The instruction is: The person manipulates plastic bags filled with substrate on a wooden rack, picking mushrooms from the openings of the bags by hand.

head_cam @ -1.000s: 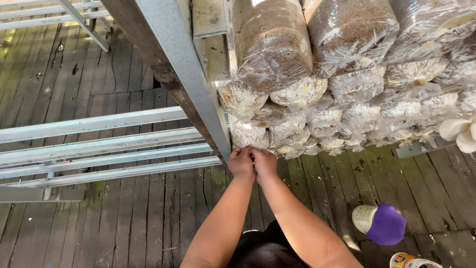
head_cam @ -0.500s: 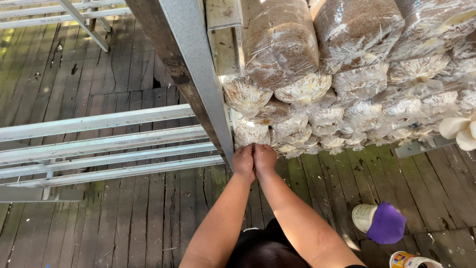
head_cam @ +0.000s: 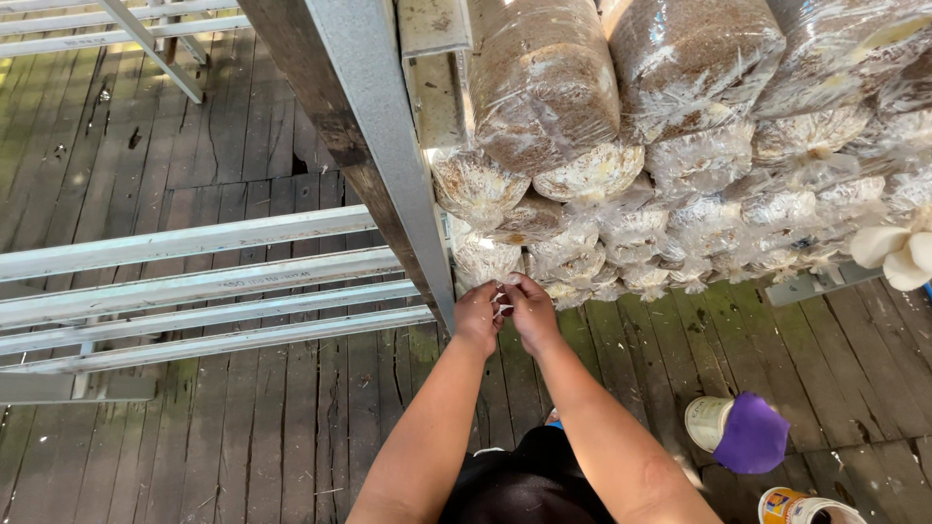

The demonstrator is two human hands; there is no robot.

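Both bare forearms stretched forward and down, converging at the wrists. Left hand (head_cam: 478, 315) curled, fingers bent inward, knuckles up. Right hand (head_cam: 533, 309) just beside it, fingertips pinched toward the left hand's, the two hands touching at the fingers.

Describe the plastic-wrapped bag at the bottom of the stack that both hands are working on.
The bottom bag is a rounded block in clear, crinkled plastic, its filling mottled white and brown. It lies on its side at the lower left of the stack, beside the grey metal post, end facing outward. The left hand and right hand pinch the loose plastic at its mouth. Other bags press on it from above.
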